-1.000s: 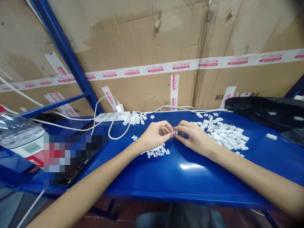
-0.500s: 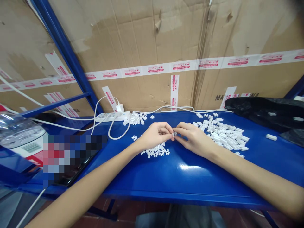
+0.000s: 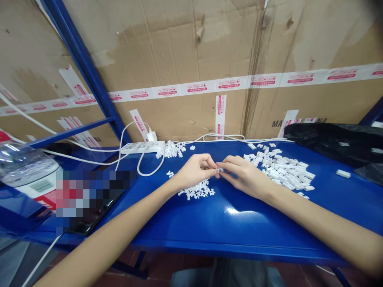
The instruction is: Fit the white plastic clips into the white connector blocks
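Between my fingertips, above the middle of the blue table, is a small white plastic piece with a greyish side. My left hand pinches its left end with thumb and forefinger. From the other side my right hand grips it, fingers closed on its right end. Just under and behind my left hand lies a heap of tiny white parts, partly covered by the hand. To the right of my right hand spreads a pile of larger white plastic blocks. The held piece's details are too small to make out.
A power strip with white cables and another heap of small white parts sit along the back. At left are a plastic bottle and a dark phone-like device. A black plastic bag lies at the right; cardboard stands behind.
Both hands stay in nearly the same place around the small white piece, which looks slightly turned between the fingertips. The whole view has shifted very slightly.
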`<move>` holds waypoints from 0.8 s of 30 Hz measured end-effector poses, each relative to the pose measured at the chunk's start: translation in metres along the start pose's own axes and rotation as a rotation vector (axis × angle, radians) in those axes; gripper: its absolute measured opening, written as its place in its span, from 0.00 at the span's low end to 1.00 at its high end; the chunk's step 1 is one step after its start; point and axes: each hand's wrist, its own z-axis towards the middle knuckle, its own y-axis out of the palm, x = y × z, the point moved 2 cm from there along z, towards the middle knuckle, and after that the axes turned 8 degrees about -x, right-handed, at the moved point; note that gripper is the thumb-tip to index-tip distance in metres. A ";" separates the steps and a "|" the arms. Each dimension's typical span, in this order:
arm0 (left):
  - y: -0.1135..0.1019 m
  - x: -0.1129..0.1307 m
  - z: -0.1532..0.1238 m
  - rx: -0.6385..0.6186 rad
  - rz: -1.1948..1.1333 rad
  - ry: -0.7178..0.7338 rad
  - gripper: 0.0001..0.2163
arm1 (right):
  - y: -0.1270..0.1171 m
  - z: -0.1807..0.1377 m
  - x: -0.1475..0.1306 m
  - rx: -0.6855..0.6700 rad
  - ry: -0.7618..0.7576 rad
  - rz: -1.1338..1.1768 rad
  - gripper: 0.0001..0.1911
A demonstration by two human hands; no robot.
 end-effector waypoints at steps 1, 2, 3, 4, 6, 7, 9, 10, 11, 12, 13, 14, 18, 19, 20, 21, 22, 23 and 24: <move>0.000 0.000 0.000 -0.003 0.002 0.003 0.06 | -0.001 0.000 0.000 0.001 -0.004 0.002 0.12; 0.000 0.000 0.000 -0.004 0.005 0.007 0.06 | -0.001 0.000 0.000 0.002 -0.010 0.004 0.12; 0.000 0.000 0.000 -0.004 0.009 0.011 0.06 | -0.002 -0.001 -0.001 0.002 -0.017 0.005 0.12; 0.000 0.000 0.000 -0.004 0.012 0.015 0.06 | -0.002 -0.001 -0.001 0.003 -0.024 0.004 0.12; -0.001 0.000 0.000 -0.004 0.016 0.025 0.07 | -0.003 -0.001 0.000 0.011 -0.037 -0.001 0.13; -0.001 0.000 0.000 -0.002 0.017 0.031 0.08 | -0.003 -0.002 0.000 0.019 -0.042 -0.002 0.13; -0.001 0.000 0.000 0.008 0.025 0.040 0.09 | -0.003 -0.003 0.001 0.048 -0.053 0.001 0.14; -0.001 0.001 0.000 0.010 0.033 0.043 0.10 | -0.004 -0.003 0.002 0.069 -0.063 0.002 0.14; -0.001 0.002 0.000 0.009 0.044 0.049 0.10 | -0.004 -0.004 0.002 0.091 -0.074 0.002 0.14; 0.000 0.004 -0.001 0.003 0.063 0.057 0.10 | -0.005 -0.004 0.002 0.109 -0.084 0.000 0.15; 0.000 0.006 -0.001 -0.006 0.089 0.070 0.09 | -0.006 -0.005 0.002 0.122 -0.091 -0.003 0.15; 0.000 0.009 -0.002 -0.014 0.121 0.088 0.07 | -0.007 -0.005 0.001 0.129 -0.093 -0.006 0.16; 0.000 0.017 -0.005 0.022 0.243 0.161 0.07 | -0.011 -0.002 -0.004 0.149 -0.082 -0.026 0.16; -0.001 0.018 -0.005 0.041 0.249 0.170 0.08 | -0.012 -0.001 -0.005 0.158 -0.083 -0.037 0.15; -0.001 0.018 -0.005 0.056 0.244 0.176 0.08 | -0.013 0.000 -0.007 0.163 -0.081 -0.048 0.15; -0.001 0.017 -0.004 0.073 0.232 0.180 0.08 | -0.013 0.001 -0.008 0.164 -0.072 -0.054 0.14; -0.001 0.016 -0.004 0.088 0.216 0.185 0.08 | -0.012 0.001 -0.009 0.162 -0.053 -0.050 0.14; -0.001 0.014 -0.003 0.104 0.203 0.189 0.08 | -0.012 0.002 -0.009 0.158 -0.018 -0.035 0.16; -0.001 0.013 -0.002 0.125 0.191 0.195 0.08 | -0.011 0.002 -0.009 0.152 0.025 -0.007 0.18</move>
